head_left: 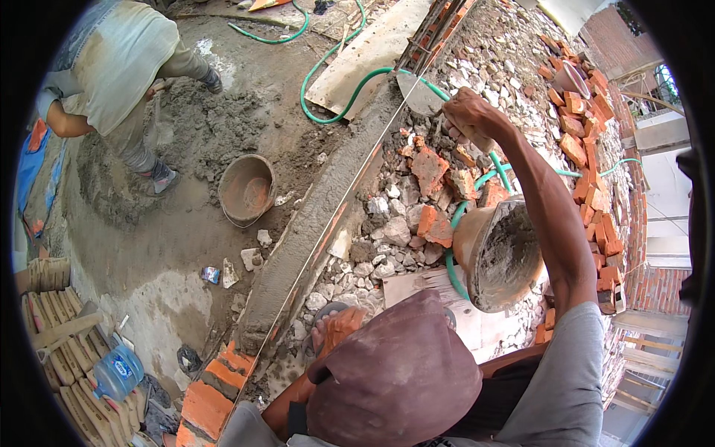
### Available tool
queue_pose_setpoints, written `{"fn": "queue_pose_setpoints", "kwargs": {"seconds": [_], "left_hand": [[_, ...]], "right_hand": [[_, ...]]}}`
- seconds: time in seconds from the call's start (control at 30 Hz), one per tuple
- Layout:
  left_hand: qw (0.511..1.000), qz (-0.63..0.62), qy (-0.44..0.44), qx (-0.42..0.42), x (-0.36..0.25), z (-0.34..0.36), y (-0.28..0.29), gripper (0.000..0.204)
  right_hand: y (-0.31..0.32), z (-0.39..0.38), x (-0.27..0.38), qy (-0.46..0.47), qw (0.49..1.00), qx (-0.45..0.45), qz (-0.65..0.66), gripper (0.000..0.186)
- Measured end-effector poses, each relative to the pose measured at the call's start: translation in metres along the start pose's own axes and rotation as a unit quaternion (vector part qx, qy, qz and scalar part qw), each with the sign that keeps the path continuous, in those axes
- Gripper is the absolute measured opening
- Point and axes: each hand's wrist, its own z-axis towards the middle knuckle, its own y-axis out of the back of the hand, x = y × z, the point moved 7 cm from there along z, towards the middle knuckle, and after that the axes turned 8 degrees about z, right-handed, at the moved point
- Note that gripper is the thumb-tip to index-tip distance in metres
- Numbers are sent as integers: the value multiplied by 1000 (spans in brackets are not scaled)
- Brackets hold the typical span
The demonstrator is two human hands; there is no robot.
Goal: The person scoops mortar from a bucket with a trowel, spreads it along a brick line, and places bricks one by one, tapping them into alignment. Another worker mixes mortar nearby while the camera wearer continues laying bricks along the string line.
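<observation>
My right hand (473, 118) is stretched far forward, closed round the handle of a trowel. The grey trowel blade (420, 94) lies at the far end of a low wall topped with wet mortar (320, 216), beside an upright rebar column (439, 30). A taut string (339, 205) runs along the wall's right edge, passing by the blade. Low down, my left hand (344, 326) is near my sandalled foot, partly hidden by a brown cap; its fingers are unclear. To the right, a tilted bucket (477, 238) holds grey mortar (512, 249).
A co-worker (130, 71) bends over a mortar heap (197, 119) at the far left. Another bucket (248, 191) stands left of the wall. Green hose (350, 112) winds across rubble (395, 212). Bricks (581, 141) lie right; a water jug (118, 372) lies lower left.
</observation>
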Motion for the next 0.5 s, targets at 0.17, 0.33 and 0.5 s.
{"fn": "queue_pose_setpoints", "kwargs": {"seconds": [0.17,0.33,0.5], "left_hand": [[1000,1,-8,5,4,2,3,36],[1000,-1,-29,7,6,9,6,36],[999,-7,-46,7,7,19,12,35]], "right_hand": [[-15,8,30,82,983,81,-144,35],[-6,-70,23,-32,992,83,-84,44],[64,-194,18,38,959,-93,-266,35]]}}
